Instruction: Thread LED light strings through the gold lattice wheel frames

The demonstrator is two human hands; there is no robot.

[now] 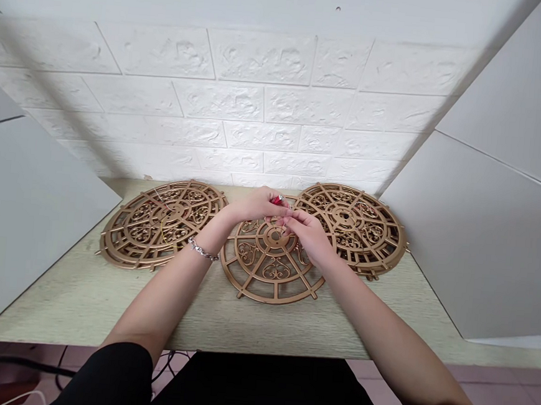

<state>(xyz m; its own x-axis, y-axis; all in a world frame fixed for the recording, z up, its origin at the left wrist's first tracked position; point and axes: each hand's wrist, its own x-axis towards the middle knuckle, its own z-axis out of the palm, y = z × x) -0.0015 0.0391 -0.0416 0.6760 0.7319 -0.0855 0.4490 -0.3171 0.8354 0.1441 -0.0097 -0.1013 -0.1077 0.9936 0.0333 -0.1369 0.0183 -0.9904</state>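
My left hand [258, 204], above the middle gold openwork disc [275, 300], is closed around a small red object with a shiny end [277, 199], mostly hidden by the fingers. Its exact kind does not show. Fingertips of my right hand [313, 237] are pinched together against those of the left. Whatever lies between them is too small to make out. The disc under both hands is round and flat, with spokes, scrollwork and a ring at its centre; the hands cover part of its far side.
Stacks of similar gold discs lie on the left [128, 255] and right [391, 252] of the pale wood-grain table [269, 333]. Grey panels rise at the left [31, 208] and right [459, 242]. A white brick-pattern wall [241, 103] stands behind. Black cables [14, 363] hang below the front edge.
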